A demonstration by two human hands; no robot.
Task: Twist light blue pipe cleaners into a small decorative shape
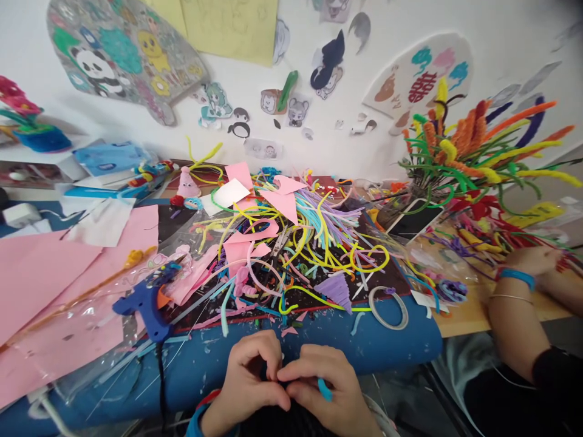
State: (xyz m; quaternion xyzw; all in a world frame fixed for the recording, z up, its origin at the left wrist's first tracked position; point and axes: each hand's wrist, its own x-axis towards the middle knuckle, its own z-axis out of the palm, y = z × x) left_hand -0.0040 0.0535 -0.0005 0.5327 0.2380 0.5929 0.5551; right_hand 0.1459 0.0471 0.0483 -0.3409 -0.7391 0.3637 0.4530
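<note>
My left hand (pixel 252 379) and my right hand (pixel 321 385) meet at the fingertips in front of the table's near edge. A short piece of bright blue pipe cleaner (pixel 325 389) sticks out between the fingers of my right hand. Thumb and forefinger of my left hand are pinched together, and what they hold is hidden. Just beyond my hands lies a heap of yellow pipe cleaners (pixel 314 258), with lilac pipe cleaners (pixel 344 221) behind. A purple ribbed triangle (pixel 336 291) and a roll of tape (pixel 388 308) lie near the edge.
To the left are a blue glue gun (pixel 150 306) with its cord and pink sheets (pixel 40 279). Scissors (pixel 279 243) lie partly buried in the heap. On the right stand a phone (pixel 414 220) and pipe-cleaner flowers (pixel 473 139). Another person's arm (pixel 514 309) rests at far right.
</note>
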